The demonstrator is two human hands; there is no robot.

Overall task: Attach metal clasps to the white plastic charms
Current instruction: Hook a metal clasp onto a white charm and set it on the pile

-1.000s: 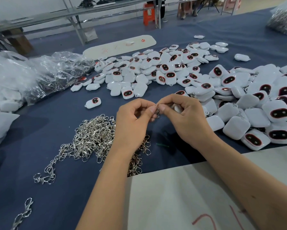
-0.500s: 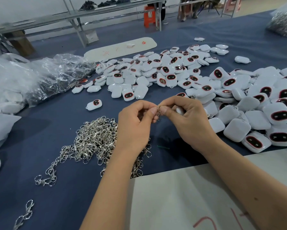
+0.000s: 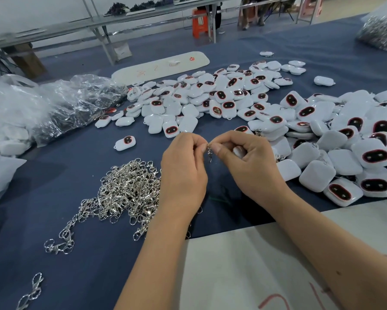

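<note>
left hand [image 3: 183, 173] pinched a shiny metal clasp [image 3: 209, 152] with curled fingers | right hand [image 3: 248, 162] pinched it too and cupped a smooth white charm [image 3: 238, 151] | both were raised over the blue cloth [image 3: 94, 166] | tangled silver clasp pile [image 3: 125, 193] lay left, rounded charms [image 3: 318, 175] right

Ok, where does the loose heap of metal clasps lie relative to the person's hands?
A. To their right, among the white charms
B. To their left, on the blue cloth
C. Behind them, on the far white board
B: the heap of metal clasps lies on the blue cloth, left of the left hand; the white charms are piled to the right.
</note>
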